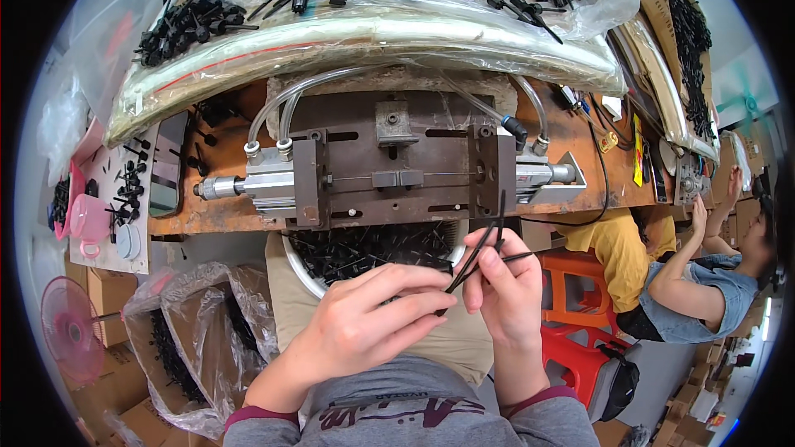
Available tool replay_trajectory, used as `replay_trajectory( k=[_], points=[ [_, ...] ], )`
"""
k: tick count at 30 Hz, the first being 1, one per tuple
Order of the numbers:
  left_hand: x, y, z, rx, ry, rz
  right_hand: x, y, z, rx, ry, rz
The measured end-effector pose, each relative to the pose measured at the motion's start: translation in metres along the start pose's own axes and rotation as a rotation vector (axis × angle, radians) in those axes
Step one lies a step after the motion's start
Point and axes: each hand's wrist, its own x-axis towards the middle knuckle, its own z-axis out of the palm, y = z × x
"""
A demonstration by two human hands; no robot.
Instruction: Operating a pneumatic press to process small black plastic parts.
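Note:
Several thin black plastic sticks (472, 269) are bunched between my hands, fanning up and to the right. My right hand (512, 294) pinches them between thumb and fingers. From the other side, the fingers of my left hand (377, 314) close on their lower ends; what exactly lies under those fingers is partly hidden. Just beyond my hands stands a dark metal fixture (397, 120) with an air cylinder on either side. Small grey blocks (397, 179) sit at its middle on a thin rod. Below the fixture, a white-rimmed tub (302, 269) holds many black parts.
A bench (592, 174) carries the fixture, clear air hoses (277, 108) and a phone (168, 157). Black stemmed parts (199, 25) are heaped behind it. Bagged boxes (207, 339) and a pink fan (73, 327) stand left. Another person (700, 281) sits right, near red stools (571, 364).

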Motion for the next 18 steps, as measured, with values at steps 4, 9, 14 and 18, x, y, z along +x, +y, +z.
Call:
replay_trajectory(
  k=[4,9,14,18],
  points=[
    [-0.005,0.001,-0.002,-0.027,-0.023,-0.020,0.001,0.000,-0.003,-0.012,-0.019,-0.027],
    [-0.011,0.001,-0.007,-0.020,-0.051,-0.033,0.002,-0.001,0.000,-0.039,-0.040,-0.035],
    [-0.011,0.002,-0.005,-0.049,-0.084,-0.091,0.004,-0.001,0.004,-0.150,0.027,-0.023],
    [-0.005,0.020,-0.003,-0.078,-0.054,-0.207,0.002,-0.006,0.006,-0.081,-0.051,-0.008]
  ],
)
